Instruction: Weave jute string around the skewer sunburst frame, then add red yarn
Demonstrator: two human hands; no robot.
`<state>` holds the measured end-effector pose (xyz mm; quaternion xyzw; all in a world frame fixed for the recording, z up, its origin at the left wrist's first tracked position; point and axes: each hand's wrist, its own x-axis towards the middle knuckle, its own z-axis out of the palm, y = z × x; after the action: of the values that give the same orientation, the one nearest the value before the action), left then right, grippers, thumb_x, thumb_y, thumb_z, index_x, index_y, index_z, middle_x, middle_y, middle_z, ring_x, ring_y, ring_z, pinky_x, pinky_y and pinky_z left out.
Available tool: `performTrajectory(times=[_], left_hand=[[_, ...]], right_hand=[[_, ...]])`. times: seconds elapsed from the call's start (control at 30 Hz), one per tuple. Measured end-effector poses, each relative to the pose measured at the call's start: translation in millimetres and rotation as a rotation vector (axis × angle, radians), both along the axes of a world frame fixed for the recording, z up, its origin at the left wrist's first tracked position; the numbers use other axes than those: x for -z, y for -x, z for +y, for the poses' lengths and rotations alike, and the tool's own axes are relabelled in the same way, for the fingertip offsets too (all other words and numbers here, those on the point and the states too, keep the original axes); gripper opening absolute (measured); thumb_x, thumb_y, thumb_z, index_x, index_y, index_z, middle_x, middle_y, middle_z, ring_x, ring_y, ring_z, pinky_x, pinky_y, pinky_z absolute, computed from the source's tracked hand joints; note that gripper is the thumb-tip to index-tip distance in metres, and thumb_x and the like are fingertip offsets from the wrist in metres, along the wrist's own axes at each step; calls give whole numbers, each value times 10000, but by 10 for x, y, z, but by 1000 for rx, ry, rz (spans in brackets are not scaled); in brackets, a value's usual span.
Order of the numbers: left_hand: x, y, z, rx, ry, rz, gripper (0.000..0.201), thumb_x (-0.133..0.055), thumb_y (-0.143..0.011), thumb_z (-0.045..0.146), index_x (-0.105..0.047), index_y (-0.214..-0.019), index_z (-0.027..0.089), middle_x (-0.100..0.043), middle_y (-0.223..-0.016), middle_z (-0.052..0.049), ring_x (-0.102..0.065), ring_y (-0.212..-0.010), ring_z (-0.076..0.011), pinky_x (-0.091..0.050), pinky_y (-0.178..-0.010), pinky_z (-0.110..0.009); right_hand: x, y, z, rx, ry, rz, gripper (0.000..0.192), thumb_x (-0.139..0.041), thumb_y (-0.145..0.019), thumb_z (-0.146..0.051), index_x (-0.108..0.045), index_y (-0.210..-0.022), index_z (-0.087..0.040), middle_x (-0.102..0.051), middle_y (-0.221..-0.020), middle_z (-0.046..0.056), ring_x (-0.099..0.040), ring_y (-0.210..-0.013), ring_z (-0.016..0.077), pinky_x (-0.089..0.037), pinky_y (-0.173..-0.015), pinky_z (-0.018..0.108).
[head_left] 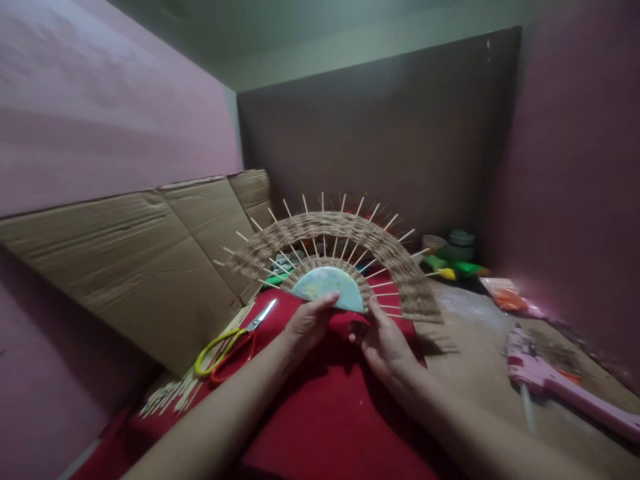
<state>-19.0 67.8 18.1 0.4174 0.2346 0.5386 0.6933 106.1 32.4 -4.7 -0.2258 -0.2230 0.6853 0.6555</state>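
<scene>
A half-round woven fan [345, 229] with thin wooden sticks spreading outward is held up in front of me. At its base sits a pale blue half-disc [327, 287] with faint yellow patches. My left hand [311, 321] grips the lower left of the half-disc, thumb on its face. The lower right corner is pinched by my right hand [383, 337], its fingers curled beneath. Scissors [247, 331] with one yellow and one red handle lie left of my left hand, blades pointing away.
Red cloth [315, 413] covers the surface under my arms. Cardboard [125, 267] leans along the left wall, with loose sticks [173, 395] below. A pink glue gun [550, 377] lies at right; beyond are plastic packets [507, 297] and a lidded pot [461, 245].
</scene>
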Motion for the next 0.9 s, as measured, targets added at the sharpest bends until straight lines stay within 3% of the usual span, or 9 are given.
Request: performTrajectory(times=[0.13,0.33,0.7,0.9], left_hand=[[14,35,40,-20,13,-53,244,-699,-695,258,-665,-899,128,-688,-888,-64,-633,-783,-184,-505,-730,-294],[104,4,12,77,54,12,287,-713,-698,261,-659,-945,124,-684,-898,-77,-630,-762,-185,-506,-663,-288],[128,45,12,175,52,76,317,-670,-751,246,-647,-1039,116,-673,-992,-104,-628,-831,-187,-493,-669,-257],[127,47,21,156,86,69,294,-669,-746,207,-638,-1020,106,-686,-931,-89,-632,-762,-172,-506,-666,-266]], right_hand=[[-47,-87,78,-13,-25,22,288,-674,-740,-399,-606,-920,-184,-663,-682,-11,-570,-493,133,-440,-471,263],[-74,-123,115,-33,-5,6,243,-706,-711,-341,-619,-873,-183,-668,-667,-5,-561,-475,126,-435,-442,245],[-64,-176,134,-133,-25,36,165,-698,-714,-247,-664,-829,-133,-682,-717,31,-575,-568,126,-469,-529,244],[-37,-184,167,-153,-10,76,182,-697,-711,-240,-661,-848,-126,-670,-689,23,-556,-545,119,-456,-504,233]])
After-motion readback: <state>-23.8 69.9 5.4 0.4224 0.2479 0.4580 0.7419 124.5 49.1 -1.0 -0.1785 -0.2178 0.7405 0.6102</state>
